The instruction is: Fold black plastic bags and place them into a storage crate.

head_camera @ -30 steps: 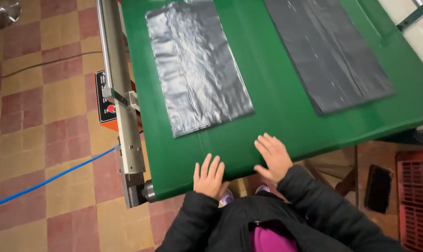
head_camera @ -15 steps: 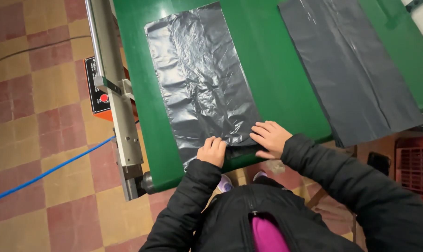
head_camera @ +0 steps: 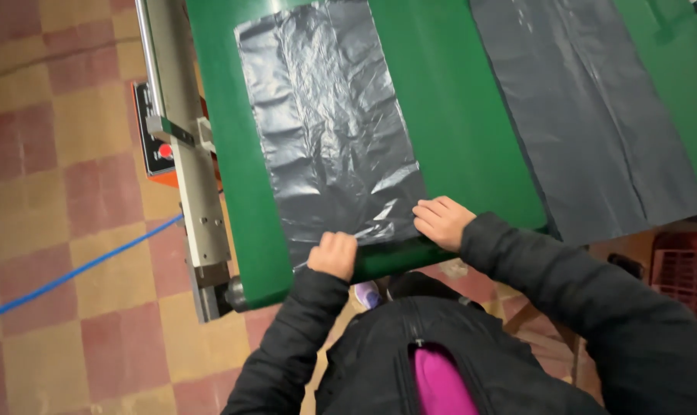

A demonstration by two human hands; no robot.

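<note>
A grey plastic bag lies flat on the green conveyor belt, its near end at the belt's front edge. My left hand is curled over that near edge, fingers closed on the bag's left corner. My right hand rests on the bag's right corner at the belt's edge, fingers bent and pinching the film. A second, darker plastic bag lies flat on the belt to the right, untouched. Both my arms are in black jacket sleeves.
A metal side rail with an orange control box and red button runs along the belt's left. A blue cable crosses the tiled floor. A red crate stands at lower right.
The bag has come nearer the belt's front edge. My hands went from resting on the bare belt to gripping the bag's near corners; the left hand has curled over the edge.
</note>
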